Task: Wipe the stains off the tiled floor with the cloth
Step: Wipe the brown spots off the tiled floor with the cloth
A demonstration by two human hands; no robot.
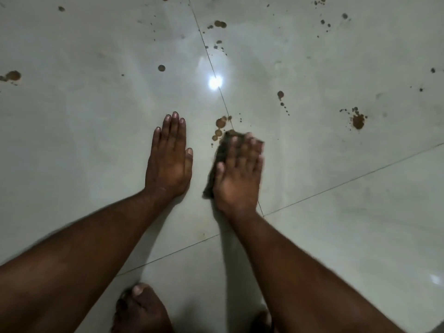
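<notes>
Head view: right hand (237,174) pressing dark cloth (219,157) flat-fingered onto tiled floor (96,92) at brown stain cluster (219,127); left hand (169,159) flat, bracing, holding nothing; many stains farther out unwiped, so task judged early.

No text, label, brand, number or sign can be read anywhere in view.
</notes>
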